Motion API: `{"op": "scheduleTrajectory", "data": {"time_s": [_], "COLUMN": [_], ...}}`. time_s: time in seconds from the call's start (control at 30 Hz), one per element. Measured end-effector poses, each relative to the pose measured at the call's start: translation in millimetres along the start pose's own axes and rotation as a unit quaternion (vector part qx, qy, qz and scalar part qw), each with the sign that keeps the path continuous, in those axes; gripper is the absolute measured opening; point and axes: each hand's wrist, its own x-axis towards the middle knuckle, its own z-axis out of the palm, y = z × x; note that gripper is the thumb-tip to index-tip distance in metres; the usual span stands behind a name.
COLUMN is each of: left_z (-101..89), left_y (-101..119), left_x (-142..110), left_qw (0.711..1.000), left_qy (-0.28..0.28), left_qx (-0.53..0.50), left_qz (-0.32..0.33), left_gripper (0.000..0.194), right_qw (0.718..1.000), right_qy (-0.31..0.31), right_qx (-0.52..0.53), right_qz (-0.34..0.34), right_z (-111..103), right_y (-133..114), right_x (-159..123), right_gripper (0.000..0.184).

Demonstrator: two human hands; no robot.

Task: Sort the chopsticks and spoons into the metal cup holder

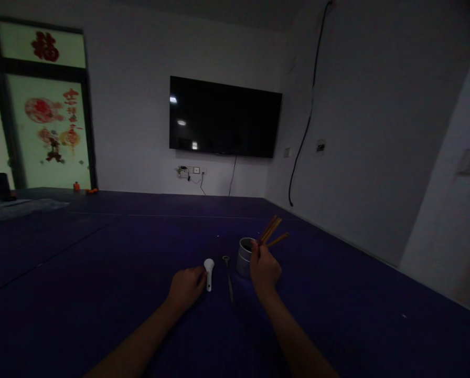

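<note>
My right hand (265, 266) is closed around several wooden chopsticks (272, 229), which point up and to the right from its grip. It is right beside a grey cylindrical cup (243, 261) standing upright, and covers part of the cup's right side. My left hand (187, 287) rests on the purple surface with its fingers curled. Its fingertips lie against or very near a white spoon (209, 266), whose handle points toward me; I cannot tell whether they touch. Between the spoon and the cup lies a thin metal utensil (230, 283) with a ring-like far end.
The wide purple tabletop (120, 262) reaches to the walls. A black television (225, 118) hangs on the back wall, and a dark cable (309, 121) dangles at the right. Small orange objects (91, 191) and a clear plastic sheet (26, 209) lie at the far left.
</note>
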Motion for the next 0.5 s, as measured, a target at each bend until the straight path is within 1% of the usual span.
{"op": "scheduleTrajectory", "data": {"time_s": [0.2, 0.33, 0.5], "left_z": [1.2, 1.9, 2.0], "left_y": [-0.7, -1.2, -0.7], "left_x": [0.8, 1.2, 0.6], "left_qw": [1.000, 1.000, 1.000], "left_qy": [-0.006, -0.008, -0.005], "left_qx": [-0.006, -0.001, 0.000], "left_qz": [-0.004, 0.002, 0.010], "left_gripper": [0.034, 0.033, 0.032], "right_qw": [1.000, 1.000, 0.999], "right_qy": [0.013, -0.005, -0.032], "right_qx": [0.015, -0.010, -0.024], "right_qz": [0.005, 0.008, -0.009], "right_z": [-2.0, -1.2, 0.5], "right_y": [1.7, 2.9, 2.4], "right_x": [2.6, 3.5, 3.1], "right_gripper": [0.056, 0.053, 0.047]}}
